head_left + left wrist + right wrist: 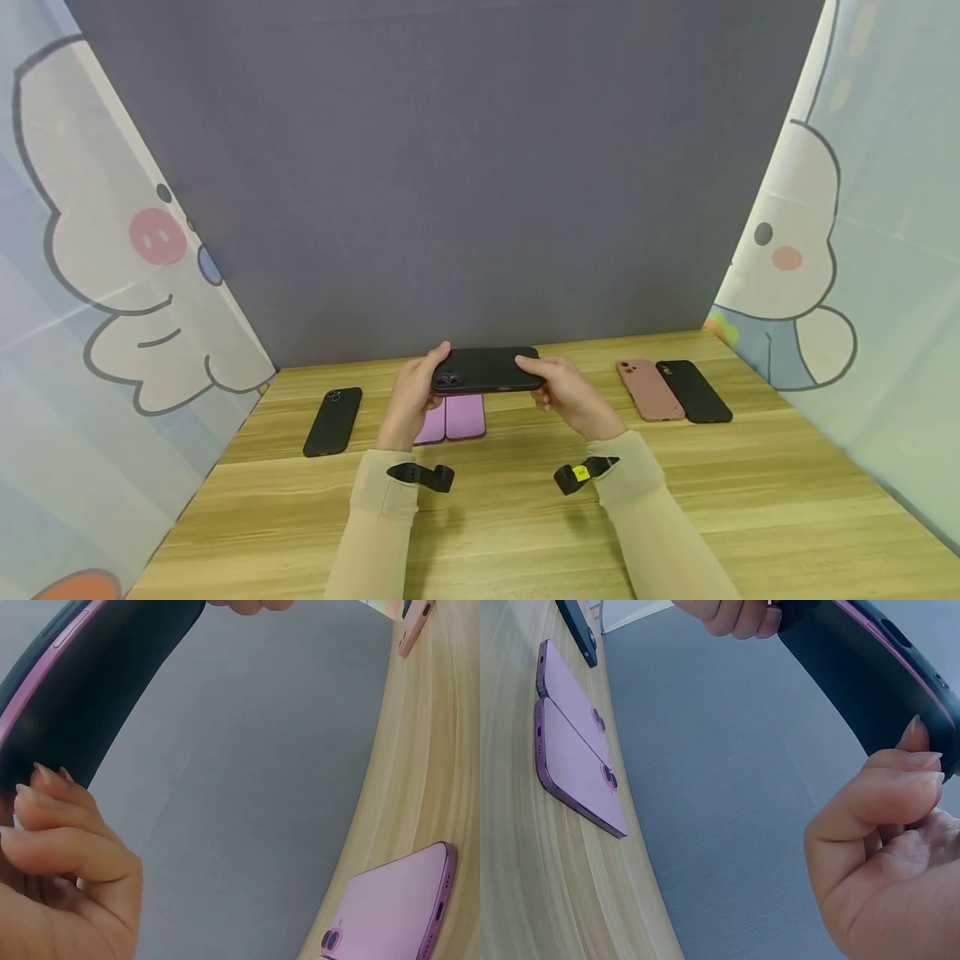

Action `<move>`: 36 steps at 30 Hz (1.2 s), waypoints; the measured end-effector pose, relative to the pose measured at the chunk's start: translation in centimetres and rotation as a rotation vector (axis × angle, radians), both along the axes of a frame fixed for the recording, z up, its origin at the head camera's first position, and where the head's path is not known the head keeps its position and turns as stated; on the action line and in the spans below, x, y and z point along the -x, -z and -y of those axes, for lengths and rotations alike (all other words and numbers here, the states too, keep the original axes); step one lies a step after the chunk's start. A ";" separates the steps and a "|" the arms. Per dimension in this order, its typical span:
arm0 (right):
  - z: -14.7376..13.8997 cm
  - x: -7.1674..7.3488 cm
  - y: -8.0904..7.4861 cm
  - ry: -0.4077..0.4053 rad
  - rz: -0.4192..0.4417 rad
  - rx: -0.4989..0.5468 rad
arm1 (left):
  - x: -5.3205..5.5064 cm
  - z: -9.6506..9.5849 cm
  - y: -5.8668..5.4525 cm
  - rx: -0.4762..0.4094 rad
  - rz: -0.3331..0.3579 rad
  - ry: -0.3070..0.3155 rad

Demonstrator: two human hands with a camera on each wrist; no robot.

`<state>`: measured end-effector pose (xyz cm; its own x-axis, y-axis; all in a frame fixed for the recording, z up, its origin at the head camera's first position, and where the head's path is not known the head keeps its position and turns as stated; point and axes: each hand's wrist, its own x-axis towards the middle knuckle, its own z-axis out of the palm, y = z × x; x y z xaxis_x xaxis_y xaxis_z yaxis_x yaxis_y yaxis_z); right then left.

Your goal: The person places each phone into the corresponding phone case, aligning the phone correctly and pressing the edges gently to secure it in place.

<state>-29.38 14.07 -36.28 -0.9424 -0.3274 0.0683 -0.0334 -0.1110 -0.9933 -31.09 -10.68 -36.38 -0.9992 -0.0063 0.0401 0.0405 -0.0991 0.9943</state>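
Both hands hold a purple-edged phone in a black case [491,367] level above the table, back side up. Its purple camera bump shows through the cutout at the left end. My left hand [408,400] grips that end, thumb on top and fingers curled underneath. At the other end, my right hand [573,396] pinches it the same way. From below, the right wrist view shows the dark front [847,671] and a strip of purple frame inside the case's rim. Beneath and behind the held phone, two purple phones [465,417] lie side by side, partly hidden by it.
On the left of the wooden table [517,517] lies a black phone case [332,422]. A pink case [650,390] and another black case [693,392] lie side by side on the right. A grey panel [450,183] stands behind, with printed curtains [892,250] at both sides.
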 end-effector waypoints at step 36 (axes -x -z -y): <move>0.0 0.1 -0.1 -0.035 0.029 0.023 | -0.7 -0.2 -0.6 -0.056 -0.041 0.059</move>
<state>-29.44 14.09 -36.16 -0.9321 -0.3590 0.0489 -0.0001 -0.1348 -0.9909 -30.43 -10.48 -35.76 -0.9954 0.0489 0.0824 0.0737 -0.1580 0.9847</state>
